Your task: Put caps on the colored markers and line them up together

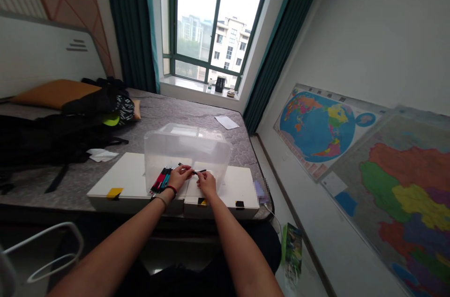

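Between them, my left hand (pixel 180 177) and my right hand (pixel 206 183) pinch a thin dark pen (pixel 195 172), held level in front of a clear plastic box (pixel 186 149). Left of my left hand lies a row of pens (pixel 162 179) in black, red and teal, side by side. The plastic box seems to rest on its side, its pale translucent wall behind my fingers. Beneath everything are white flat boxes (pixel 239 182) with yellow and black tape tabs. My fingers cover part of the pen, so its details are too small to make out.
The boxes rest on a grey mattress (pixel 168 105). A black bag (pixel 38 137), an orange cushion (pixel 56 93) and a crumpled tissue (pixel 101 154) lie to the left. A paper sheet (pixel 227 122) lies farther back. A wall with maps (pixel 318 123) stands at right.
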A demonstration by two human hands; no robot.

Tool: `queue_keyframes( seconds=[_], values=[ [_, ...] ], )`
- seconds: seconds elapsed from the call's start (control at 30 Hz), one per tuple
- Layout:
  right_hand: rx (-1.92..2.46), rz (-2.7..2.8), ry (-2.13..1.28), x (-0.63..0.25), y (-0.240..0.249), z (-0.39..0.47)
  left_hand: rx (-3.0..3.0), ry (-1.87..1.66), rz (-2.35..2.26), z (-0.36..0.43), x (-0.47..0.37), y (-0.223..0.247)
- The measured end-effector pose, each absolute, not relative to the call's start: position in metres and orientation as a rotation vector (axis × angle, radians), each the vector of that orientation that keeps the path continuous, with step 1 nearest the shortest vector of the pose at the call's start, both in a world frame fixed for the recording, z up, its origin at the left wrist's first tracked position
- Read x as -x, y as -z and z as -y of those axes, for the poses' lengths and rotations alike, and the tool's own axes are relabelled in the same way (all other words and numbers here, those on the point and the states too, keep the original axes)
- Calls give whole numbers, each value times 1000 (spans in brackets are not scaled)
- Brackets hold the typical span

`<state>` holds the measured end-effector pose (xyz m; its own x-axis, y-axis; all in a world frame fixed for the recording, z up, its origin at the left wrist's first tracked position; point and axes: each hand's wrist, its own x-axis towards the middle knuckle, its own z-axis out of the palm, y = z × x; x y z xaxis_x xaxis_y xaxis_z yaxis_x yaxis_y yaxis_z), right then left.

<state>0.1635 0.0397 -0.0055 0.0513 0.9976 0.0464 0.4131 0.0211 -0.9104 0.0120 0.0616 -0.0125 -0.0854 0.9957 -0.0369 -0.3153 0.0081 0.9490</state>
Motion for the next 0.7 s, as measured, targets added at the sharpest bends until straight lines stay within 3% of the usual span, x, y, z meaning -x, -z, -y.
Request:
queue_keyframes(
  seconds=[0.5, 0.7],
  values=[
    [1444, 1537, -710, -161, 7, -35, -973, -1400, -1030, -62, -11, 15],
    [1512, 1576, -788, -160, 7, -36, -990, -1377, -1011, -65, -9, 19]
  ],
)
